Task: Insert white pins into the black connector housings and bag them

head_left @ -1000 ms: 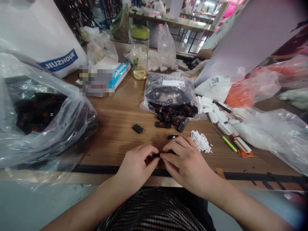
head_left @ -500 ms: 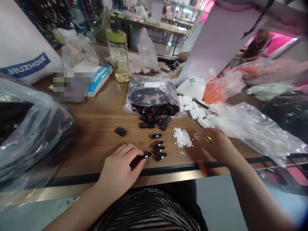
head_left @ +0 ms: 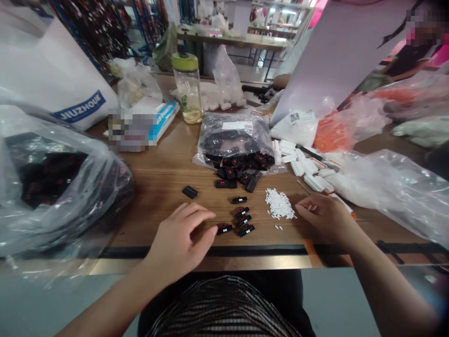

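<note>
Since the earlier frame, the left hand (head_left: pixel 180 234) had opened and drawn back, leaving a small black plastic connector (head_left: pixel 224 229) lying on the wooden workbench (head_left: pixel 157 187) just beyond its fingertips, at the near end of a loose group. Nothing was clenched there: the fingers were spread and released, close to the connector but apparently not holding it. The right hand (head_left: pixel 324 220) hovered with its fingers loosely curled at the edge of a heap of tiny white pins (head_left: pixel 279 204); whether it pinched one, I could not tell. Three more black connectors (head_left: pixel 244 220) sat in a short slanting row beside the first, another (head_left: pixel 239 200) lay just beyond them, and a larger pile (head_left: pixel 235 173) spilled against a clear plastic bag (head_left: pixel 233 138). Each connector looked light and stiff, probably hard plastic, and small enough to slip or flick away, so it would likely be best taken by its long sides between thumb and fingertip, clear of its white-flecked face.
</note>
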A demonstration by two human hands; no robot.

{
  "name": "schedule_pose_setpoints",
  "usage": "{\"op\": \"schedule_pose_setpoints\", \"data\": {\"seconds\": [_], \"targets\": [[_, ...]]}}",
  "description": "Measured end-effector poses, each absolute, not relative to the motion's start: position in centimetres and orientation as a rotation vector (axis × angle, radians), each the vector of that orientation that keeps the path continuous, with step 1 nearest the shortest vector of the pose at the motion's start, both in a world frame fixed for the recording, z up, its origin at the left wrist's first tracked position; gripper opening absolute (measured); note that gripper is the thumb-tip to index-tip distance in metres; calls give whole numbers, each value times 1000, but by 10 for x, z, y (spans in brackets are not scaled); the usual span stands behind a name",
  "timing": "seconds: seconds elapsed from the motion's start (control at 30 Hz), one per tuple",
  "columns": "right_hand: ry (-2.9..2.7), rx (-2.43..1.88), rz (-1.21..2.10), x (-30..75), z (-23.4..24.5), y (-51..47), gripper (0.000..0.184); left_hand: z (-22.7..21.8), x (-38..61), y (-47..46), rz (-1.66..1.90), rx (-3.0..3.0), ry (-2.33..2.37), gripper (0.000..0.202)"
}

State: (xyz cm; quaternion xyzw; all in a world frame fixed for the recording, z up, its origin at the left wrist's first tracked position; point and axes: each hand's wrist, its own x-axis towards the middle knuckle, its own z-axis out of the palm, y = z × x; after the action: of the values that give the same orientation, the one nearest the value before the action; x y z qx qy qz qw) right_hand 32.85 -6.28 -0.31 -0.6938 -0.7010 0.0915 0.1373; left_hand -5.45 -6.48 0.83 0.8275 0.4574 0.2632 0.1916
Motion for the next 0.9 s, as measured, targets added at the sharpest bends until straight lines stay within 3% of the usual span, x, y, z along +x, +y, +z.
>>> {"op": "schedule_pose_setpoints", "data": {"seconds": [0.27, 0.47, 0.73, 0.9], "targets": [[-1906, -2160, 326, 334, -7, -59, 25, 30, -89, -6, 336, 2690, 1439, 24], [-2003, -1962, 345, 335, -4, -62, 25, 31, -75, 4, 21, 2654, 1450, 27], [-2029, -1843, 495, 337, 7, -65, 27, 30, -77, -2, 71, 2504, 1304, 33], [-2041, -1812, 534, 341, 3, -66, 26, 30, -78, -3, 98, 2440, 1238, 26]]}}
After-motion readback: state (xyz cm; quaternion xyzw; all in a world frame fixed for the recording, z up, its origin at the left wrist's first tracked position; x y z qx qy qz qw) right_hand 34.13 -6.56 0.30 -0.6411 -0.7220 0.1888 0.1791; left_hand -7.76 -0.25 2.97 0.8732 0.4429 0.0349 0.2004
